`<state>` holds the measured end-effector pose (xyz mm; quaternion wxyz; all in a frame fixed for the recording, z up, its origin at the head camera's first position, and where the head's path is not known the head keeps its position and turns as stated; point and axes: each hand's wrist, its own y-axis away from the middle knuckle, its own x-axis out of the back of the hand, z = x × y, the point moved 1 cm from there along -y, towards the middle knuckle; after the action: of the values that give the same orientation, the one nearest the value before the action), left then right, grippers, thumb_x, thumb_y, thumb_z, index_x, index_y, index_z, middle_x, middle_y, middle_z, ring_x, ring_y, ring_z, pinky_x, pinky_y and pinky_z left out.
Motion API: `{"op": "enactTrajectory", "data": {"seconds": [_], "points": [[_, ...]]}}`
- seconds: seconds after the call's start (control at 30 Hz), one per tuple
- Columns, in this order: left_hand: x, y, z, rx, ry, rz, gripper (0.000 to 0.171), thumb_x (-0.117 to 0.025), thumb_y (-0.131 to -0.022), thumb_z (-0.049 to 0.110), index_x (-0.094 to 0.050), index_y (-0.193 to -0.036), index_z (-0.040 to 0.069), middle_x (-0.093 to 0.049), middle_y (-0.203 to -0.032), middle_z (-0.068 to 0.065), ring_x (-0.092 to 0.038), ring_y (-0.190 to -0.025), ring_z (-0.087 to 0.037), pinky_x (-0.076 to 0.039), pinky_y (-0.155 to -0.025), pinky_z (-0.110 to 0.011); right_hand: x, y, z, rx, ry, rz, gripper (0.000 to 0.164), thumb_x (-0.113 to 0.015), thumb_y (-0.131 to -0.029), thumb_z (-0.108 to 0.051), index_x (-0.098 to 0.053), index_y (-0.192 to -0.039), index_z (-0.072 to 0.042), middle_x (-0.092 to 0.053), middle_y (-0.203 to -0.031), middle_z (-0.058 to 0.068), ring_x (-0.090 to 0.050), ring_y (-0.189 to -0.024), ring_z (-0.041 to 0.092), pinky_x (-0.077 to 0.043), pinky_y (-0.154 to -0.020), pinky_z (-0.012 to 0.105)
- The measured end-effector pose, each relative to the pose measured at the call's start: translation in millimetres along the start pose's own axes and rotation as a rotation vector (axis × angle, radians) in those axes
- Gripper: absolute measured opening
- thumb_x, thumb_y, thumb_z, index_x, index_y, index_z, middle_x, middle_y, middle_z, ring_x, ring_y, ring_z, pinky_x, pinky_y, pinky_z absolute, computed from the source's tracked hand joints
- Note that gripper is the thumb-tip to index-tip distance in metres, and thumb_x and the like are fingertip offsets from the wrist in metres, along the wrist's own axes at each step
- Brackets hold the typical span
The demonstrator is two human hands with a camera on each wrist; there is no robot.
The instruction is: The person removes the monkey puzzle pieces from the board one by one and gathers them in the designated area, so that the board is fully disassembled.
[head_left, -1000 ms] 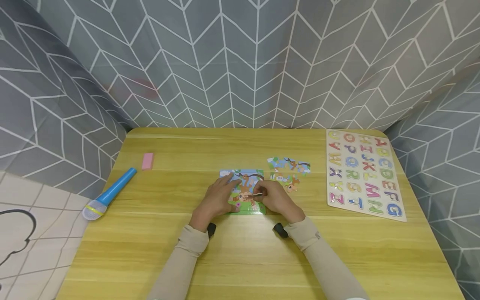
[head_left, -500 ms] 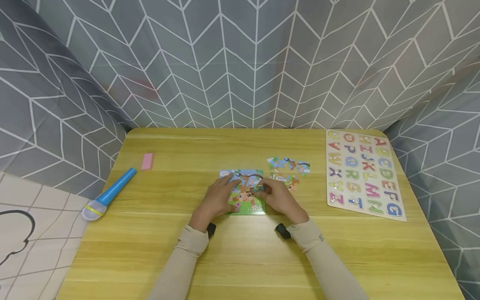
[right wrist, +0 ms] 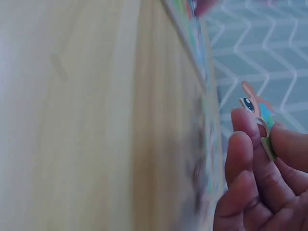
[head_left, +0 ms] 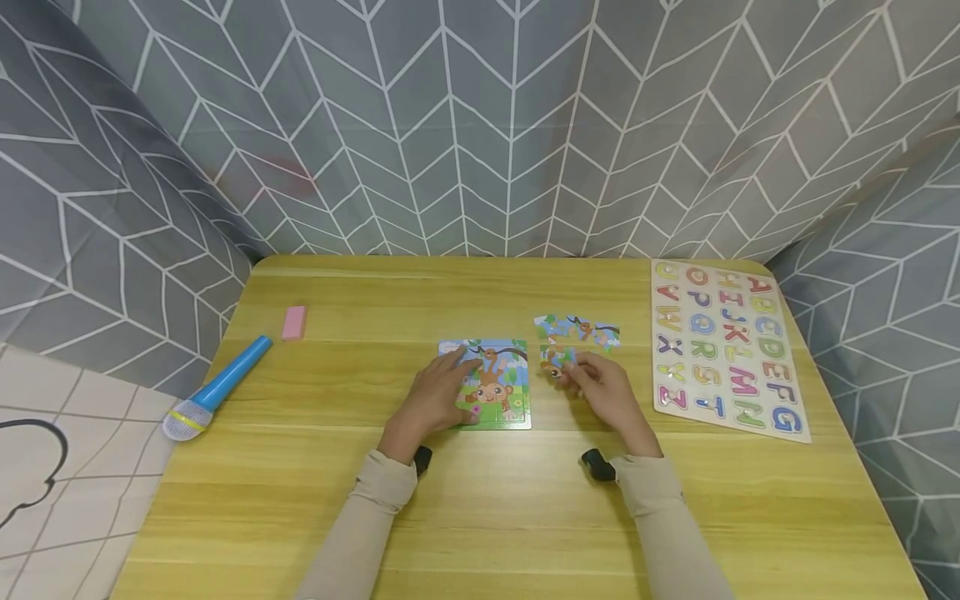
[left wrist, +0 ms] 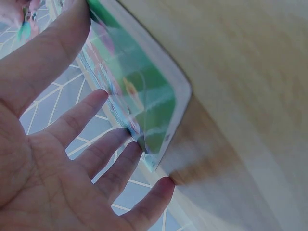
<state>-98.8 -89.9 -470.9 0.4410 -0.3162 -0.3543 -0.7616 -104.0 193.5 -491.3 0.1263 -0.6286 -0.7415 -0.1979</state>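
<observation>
On the table lies a puzzle board [head_left: 495, 375] with a monkey picture and a green lower border. My left hand [head_left: 429, 398] is spread at its left side, the thumb by the near edge and the fingers stretched along the left edge. To the right of the board, my right hand [head_left: 609, 392] pinches a flat puzzle piece [right wrist: 264, 115] between thumb and fingers. That piece shows an eye, part of an orange-brown head and a bit of blue and green. Behind the right hand, a row of loose puzzle pieces [head_left: 581, 328] lies on the table; others are partly hidden under it.
An alphabet board [head_left: 727, 350] with coloured letters lies at the right. At the left are a blue toy microphone [head_left: 221, 385] and a pink block [head_left: 294, 322]. A grey patterned curtain [head_left: 480, 125] hangs behind the wooden table [head_left: 495, 517].
My right hand has moved right, off the puzzle board to beside the loose pieces, and now holds the piece with an eye on it. The left hand stays where it was.
</observation>
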Motion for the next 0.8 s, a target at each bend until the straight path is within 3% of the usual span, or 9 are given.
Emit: {"op": "enactTrajectory", "data": {"seconds": [0.2,0.43,0.8], "points": [[-0.5,0.7,0.5,0.001,0.003,0.001,0.090,-0.091,-0.073,0.025,-0.046,-0.151,0.014,-0.024,-0.167,-0.014,-0.025,-0.153,-0.041,-0.025,-0.121,-0.065,26.3,11.3,16.7,-0.164,0.047,0.167,0.041,-0.055,-0.104,-0.023,-0.052,-0.136,0.002,-0.078,-0.098,0.014,-0.066,-0.072,0.006,-0.051,-0.067,0.019],[-0.2,0.6,0.9,0.002,-0.003,-0.003,0.090,-0.090,-0.073,0.025,-0.046,-0.151,0.014,-0.023,-0.167,-0.014,-0.025,-0.153,-0.041,-0.026,-0.121,-0.065,37.0,20.9,20.4,-0.229,0.042,0.266,0.047,-0.055,-0.104,-0.023,-0.044,-0.144,0.000,-0.079,-0.098,0.012,-0.067,-0.069,0.003,-0.052,-0.070,0.014],[-0.5,0.5,0.1,0.014,0.002,-0.012,0.090,-0.090,-0.074,0.025,-0.045,-0.151,0.015,-0.023,-0.168,-0.013,-0.023,-0.154,-0.039,-0.024,-0.122,-0.063,40.1,25.7,23.5,-0.308,0.008,0.239,0.049,-0.053,-0.104,-0.023,-0.042,-0.147,-0.002,-0.080,-0.094,0.005,-0.069,-0.069,0.002,-0.052,-0.073,0.013]]}}
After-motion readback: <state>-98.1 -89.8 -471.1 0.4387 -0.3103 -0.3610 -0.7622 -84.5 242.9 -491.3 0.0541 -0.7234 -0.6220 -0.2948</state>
